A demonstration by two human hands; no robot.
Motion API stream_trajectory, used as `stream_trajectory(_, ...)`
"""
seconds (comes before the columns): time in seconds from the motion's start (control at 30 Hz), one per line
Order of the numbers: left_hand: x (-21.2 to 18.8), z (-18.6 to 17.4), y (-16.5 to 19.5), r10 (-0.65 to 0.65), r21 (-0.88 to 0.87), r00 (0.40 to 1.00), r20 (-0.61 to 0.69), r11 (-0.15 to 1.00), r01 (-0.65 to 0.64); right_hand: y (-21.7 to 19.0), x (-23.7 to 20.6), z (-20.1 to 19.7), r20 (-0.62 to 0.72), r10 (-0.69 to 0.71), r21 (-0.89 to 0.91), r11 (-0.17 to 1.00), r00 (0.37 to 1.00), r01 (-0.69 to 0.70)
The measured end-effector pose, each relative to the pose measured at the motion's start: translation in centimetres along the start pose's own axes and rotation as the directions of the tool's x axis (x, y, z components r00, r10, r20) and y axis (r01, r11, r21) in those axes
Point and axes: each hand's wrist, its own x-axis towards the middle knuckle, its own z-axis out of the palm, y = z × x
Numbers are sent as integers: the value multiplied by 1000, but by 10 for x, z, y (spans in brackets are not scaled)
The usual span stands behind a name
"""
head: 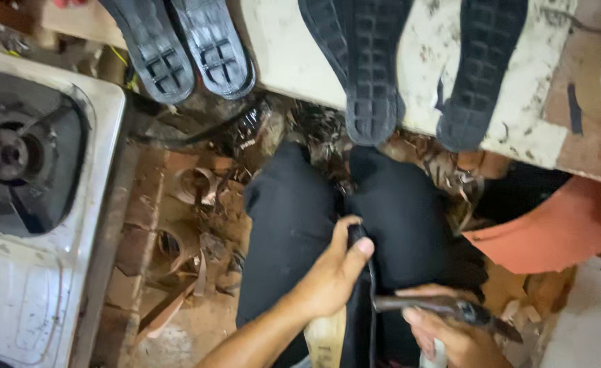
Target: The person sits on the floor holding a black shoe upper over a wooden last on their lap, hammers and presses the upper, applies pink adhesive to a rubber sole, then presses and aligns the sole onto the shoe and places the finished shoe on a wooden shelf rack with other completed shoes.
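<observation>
left hand [334,269]: fingers clamping black shoe upper [360,300] upright over lap, steadying it | right hand [450,334]: fingers wrapping dark metal tool [443,308], tip touching upper | black soles [372,68] resting on bench [294,54], within reach

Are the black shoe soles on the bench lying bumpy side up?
Yes. The black rubber shoe soles lie tread up: grid grooves show on top.

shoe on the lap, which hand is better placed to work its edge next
Probably the right hand: it grips the dark metal tool with its tip at the black shoe, while the left hand is busy holding that shoe.
</observation>
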Motion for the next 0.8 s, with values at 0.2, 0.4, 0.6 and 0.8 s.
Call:
stream_trajectory(0.2,-3,-8,-1,63,-63,997,52,996,-60,10,8,-14,-114,262,-96,957,958,-273)
stream_trajectory(0.4,-9,-18,6,40,-132,992,120,991,-24,-11,13,-9,-42,110,-31,993,993,-111)
stream_trajectory(0.6,-9,-23,25,-87,-247,980,176,960,130,-3,19,-39,-114,303,-73,947,946,-312)
stream_trajectory(0.8,-10,-24,20,-202,-310,944,260,909,280,36,24,-49,-100,211,35,977,972,-208)
